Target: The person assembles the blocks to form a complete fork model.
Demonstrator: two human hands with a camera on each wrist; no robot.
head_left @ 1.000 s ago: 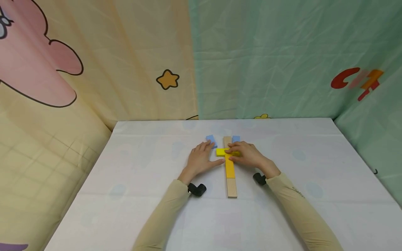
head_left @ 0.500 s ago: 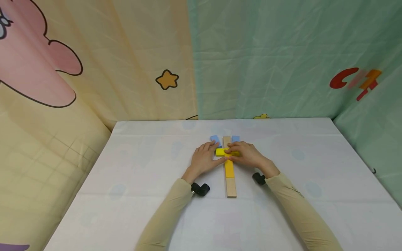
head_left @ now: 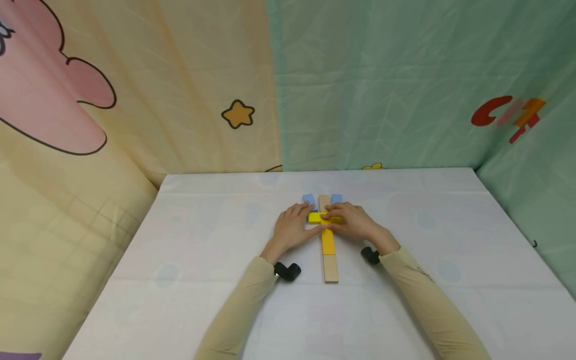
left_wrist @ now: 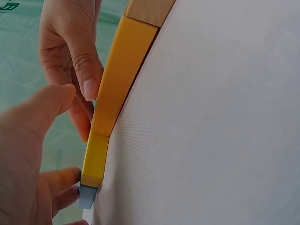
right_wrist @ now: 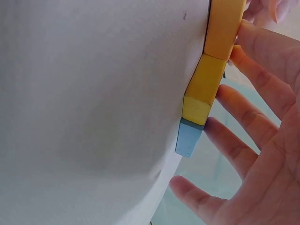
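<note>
An orange block (head_left: 328,243) lies in line between two plain wooden blocks, the near one (head_left: 330,269) and the far one (head_left: 324,201). Crosswise at its far end is a yellow block (head_left: 314,218). My left hand (head_left: 288,230) touches the tilted left blue block (head_left: 309,199) with its fingertips, its thumb stretched toward the orange block. My right hand (head_left: 355,221) rests fingertips along the yellow and orange blocks, partly covering the yellow one. Beyond its fingers sits the right blue block (head_left: 336,198). In the right wrist view, fairly straight fingers touch the yellow block (right_wrist: 201,89).
A white cloth covers the table (head_left: 180,300). Printed curtains (head_left: 382,90) hang behind its far edge and along the sides. Black camera mounts, one at the left wrist (head_left: 288,271) and one at the right wrist (head_left: 370,255), sit low over the cloth.
My left hand has moved right, and the left blue block has slid right with it, closer to the far wooden block. My right hand has stayed in place.
</note>
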